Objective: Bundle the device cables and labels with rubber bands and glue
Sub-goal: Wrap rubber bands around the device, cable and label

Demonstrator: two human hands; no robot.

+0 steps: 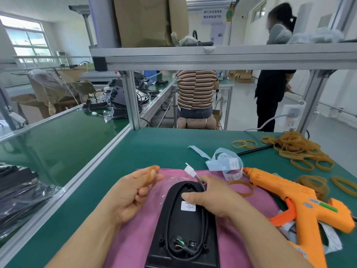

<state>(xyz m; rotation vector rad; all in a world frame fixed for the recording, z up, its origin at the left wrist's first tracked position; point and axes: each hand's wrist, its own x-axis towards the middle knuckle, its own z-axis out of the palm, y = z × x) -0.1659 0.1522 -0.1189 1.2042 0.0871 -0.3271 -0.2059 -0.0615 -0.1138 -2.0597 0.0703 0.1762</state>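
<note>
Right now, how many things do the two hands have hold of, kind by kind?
Rubber band, held by the left hand: 1
Black device, pressed by the thumb of the right hand: 1
Wire bundle, in the right hand's curled fingers: 1
Total: 3

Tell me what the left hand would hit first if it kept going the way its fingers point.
Probably nothing: the left hand, holding a tan rubber band, points away over the pink cloth onto bare green table mat. The white plastic connector lies right of that line, though depth is unclear.
</note>
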